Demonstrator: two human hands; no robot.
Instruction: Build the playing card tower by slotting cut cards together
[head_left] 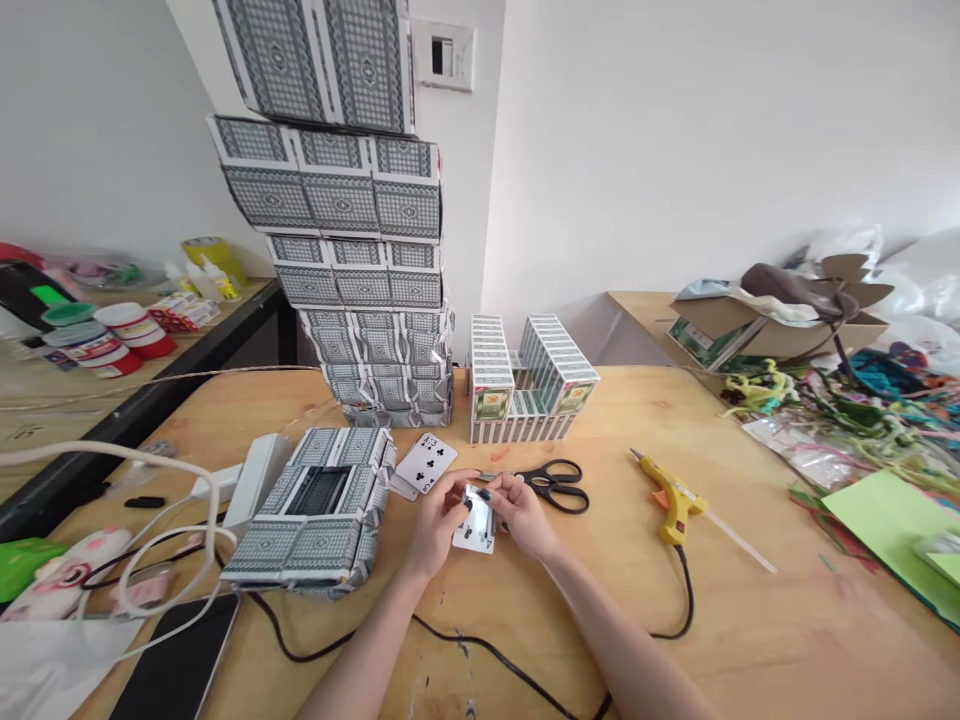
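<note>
My left hand [437, 522] and my right hand [527, 515] pinch a playing card [475, 535] between them, low over the table. The card is white with black clubs, and its top end looks bent under my fingers. Just beyond my right hand lie black-handled scissors [559, 485], their blades partly hidden by the fingers. Loose playing cards [427, 463] lie face up beyond my left hand. To the left rests a flat, thick frame made of playing cards [300, 545], with a rectangular opening in its middle.
A tall tower of playing cards [360, 270] stands behind, beside a block of card boxes [491, 365]. At right lies a yellow glue gun [675, 500], its black cord [495, 650] crossing the front. A phone [180, 655] and white cable [214, 500] lie left.
</note>
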